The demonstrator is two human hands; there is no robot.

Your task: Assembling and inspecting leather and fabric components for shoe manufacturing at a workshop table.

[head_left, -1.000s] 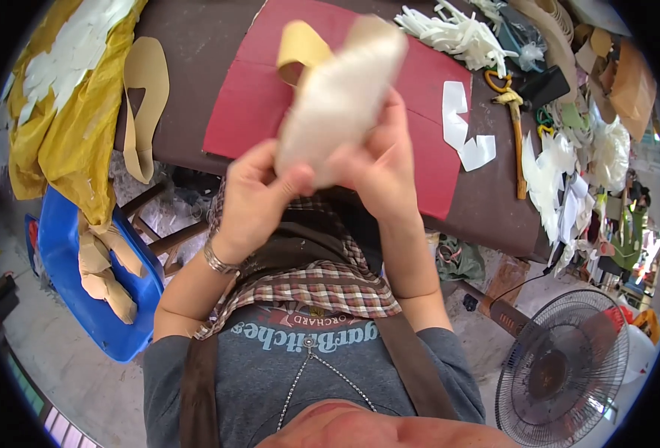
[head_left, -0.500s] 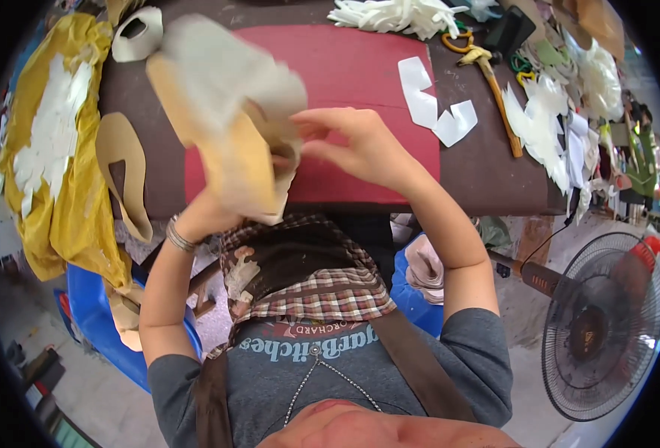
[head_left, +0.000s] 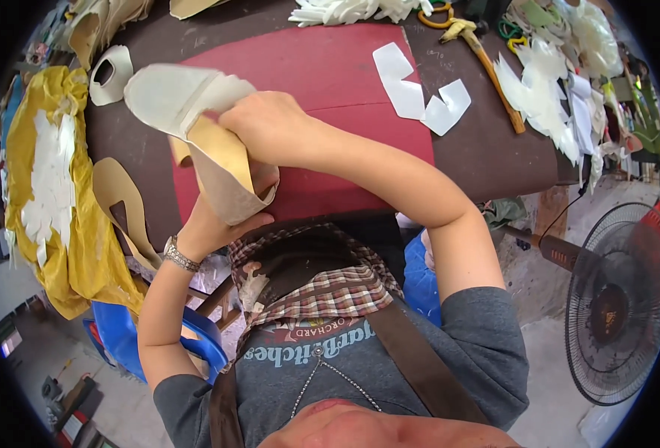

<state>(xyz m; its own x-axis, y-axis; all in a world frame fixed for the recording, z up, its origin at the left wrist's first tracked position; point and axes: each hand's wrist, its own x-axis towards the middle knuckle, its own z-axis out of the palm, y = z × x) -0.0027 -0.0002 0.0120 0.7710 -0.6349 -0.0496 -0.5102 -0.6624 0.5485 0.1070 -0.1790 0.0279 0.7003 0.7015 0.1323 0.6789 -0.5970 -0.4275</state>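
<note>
Two hands share one shoe-shaped piece (head_left: 171, 95), whitish outside and tan within, raised above the left part of the red sheet (head_left: 330, 71) on the brown table (head_left: 502, 168); its long axis runs aslant, the rounded closed end pointing up-left, away from the wearer, and the open end down-right, toward the wearer's body; the left hand (head_left: 214, 225) is at that near end, clamped on its wall from below, thumb along the outside, so most of the piece lies beyond it, above and to the left; the right hand (head_left: 265, 127) comes across from the right and sits by the middle opening, nearer to the closed end than the left hand is; from it, the closed end lies to the left and slightly beyond, while the open end lies below it, nearer the body; the right fingers are curled in at the opening's edge, but their tips are hidden, so I cannot tell whether they pinch the material or merely press there; in view, the closed end comes just beside a pale looped piece (head_left: 118, 84) on the table.
</note>
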